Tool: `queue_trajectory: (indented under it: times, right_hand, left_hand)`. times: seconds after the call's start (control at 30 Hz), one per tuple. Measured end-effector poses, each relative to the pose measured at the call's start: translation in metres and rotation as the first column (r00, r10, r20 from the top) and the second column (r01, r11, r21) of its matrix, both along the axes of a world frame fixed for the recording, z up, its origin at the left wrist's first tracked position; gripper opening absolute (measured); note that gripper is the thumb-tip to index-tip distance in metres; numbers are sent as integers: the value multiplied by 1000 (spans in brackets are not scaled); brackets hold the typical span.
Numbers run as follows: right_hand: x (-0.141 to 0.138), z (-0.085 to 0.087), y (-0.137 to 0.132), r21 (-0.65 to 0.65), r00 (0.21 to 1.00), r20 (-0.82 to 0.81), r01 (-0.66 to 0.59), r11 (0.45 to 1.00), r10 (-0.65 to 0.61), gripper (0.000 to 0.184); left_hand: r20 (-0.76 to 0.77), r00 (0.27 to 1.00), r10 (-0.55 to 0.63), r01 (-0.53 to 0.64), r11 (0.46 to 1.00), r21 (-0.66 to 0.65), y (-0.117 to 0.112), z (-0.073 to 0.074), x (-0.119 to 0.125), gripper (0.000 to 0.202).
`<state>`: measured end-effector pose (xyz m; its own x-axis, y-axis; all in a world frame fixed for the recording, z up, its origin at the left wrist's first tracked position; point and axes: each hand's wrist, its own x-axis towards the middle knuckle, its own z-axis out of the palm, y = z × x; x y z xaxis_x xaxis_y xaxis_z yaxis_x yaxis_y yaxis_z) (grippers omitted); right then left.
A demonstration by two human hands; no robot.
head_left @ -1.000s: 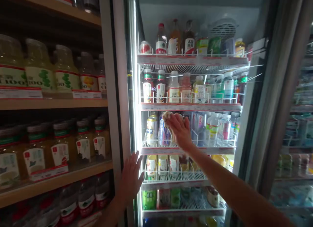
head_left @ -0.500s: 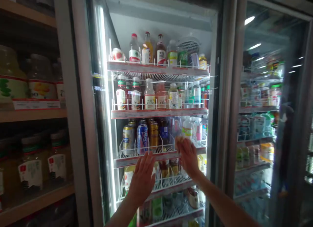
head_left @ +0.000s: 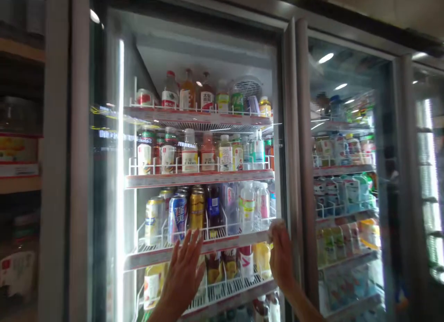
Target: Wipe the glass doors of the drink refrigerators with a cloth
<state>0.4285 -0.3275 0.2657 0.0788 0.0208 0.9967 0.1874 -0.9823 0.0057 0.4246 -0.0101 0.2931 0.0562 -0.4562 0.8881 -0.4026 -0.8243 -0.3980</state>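
Observation:
In front of me is the closed glass door [head_left: 208, 44] of a lit drinks cooler. My left hand [head_left: 182, 273] lies flat against the glass or just short of it, fingers spread, in front of the shelf edge under the cans. Near the door's right frame, my right hand [head_left: 282, 257] is closed around a pale crumpled cloth [head_left: 276, 227], pressed toward the glass. Most of the cloth is hidden by the fingers. Behind the glass stand a blue can [head_left: 177, 218], a gold can [head_left: 197, 208] and a clear bottle [head_left: 247, 206].
A metal door frame [head_left: 293, 151] separates this cooler from a second glass door [head_left: 343, 58] on the right, with more drinks behind it. To the left is a dark wooden shelf [head_left: 21, 185] with bottles. Ceiling lights reflect in the glass.
My view has shifted to the right and upward. My right hand has moved the cloth across the glass to the right, close to the frame. My left hand stays at the door with fingers spread.

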Motion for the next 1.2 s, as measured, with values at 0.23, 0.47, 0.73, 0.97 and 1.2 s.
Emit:
queue_trajectory:
  times: [0.23,0.47,0.73,0.97,1.2]
  right_hand:
    - [17,101,1,160,969,245,-21,987,-19,60]
    - [18,112,6,-39,972,227,-60,997,67,60]
    - [26,171,82,-244,979,146,-102,964,140,57]
    - [27,208,92,144,917,397,-103,984,38,55]
    - [25,217,117,-104,961,268,-41,994,68,53]
  left_hand:
    - [52,999,4,3,990,-138,1,51,12,65]
    - [83,995,62,-37,961,-273,27,103,18,62]
    - [100,992,77,-43,951,-305,42,141,23,57]
    - [127,986,108,-65,951,-301,59,146,29,56]
    - [138,988,69,-27,956,-292,66,150,33,60]
